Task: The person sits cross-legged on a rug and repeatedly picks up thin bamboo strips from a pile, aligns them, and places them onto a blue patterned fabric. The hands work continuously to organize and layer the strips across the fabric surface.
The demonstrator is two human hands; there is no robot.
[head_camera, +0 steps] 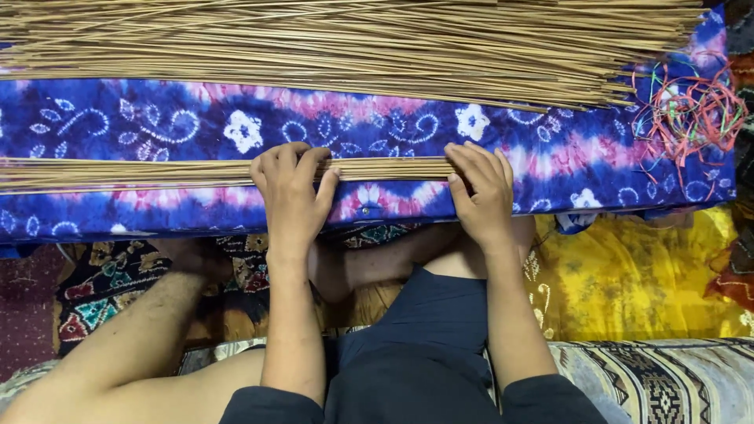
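The left hand is lying palm down on a small bundle of thin sticks, its fingers curled over the strands and pressing them against the surface; the grip is closed loosely around the bundle rather than clenched. The right hand is resting flat at the bundle's right end, fingers together and slightly bent, fingertips touching the stick tips; whether it is gripping any strand cannot be told.

The bundle is made of straight, slender, tan sticks of even thickness, lying horizontally and running from the left frame edge to between the two hands. It is sitting on a tie-dyed cloth, a soft fabric in deep blue, purple and pink with white flower and swirl motifs, draped over a raised board.

A much larger heap of the same sticks is lying along the far edge of the cloth, well apart from the hands. A tangle of thin red and green rubber bands is lying at the cloth's right end. A yellow patterned fabric is spreading beneath, on the right.
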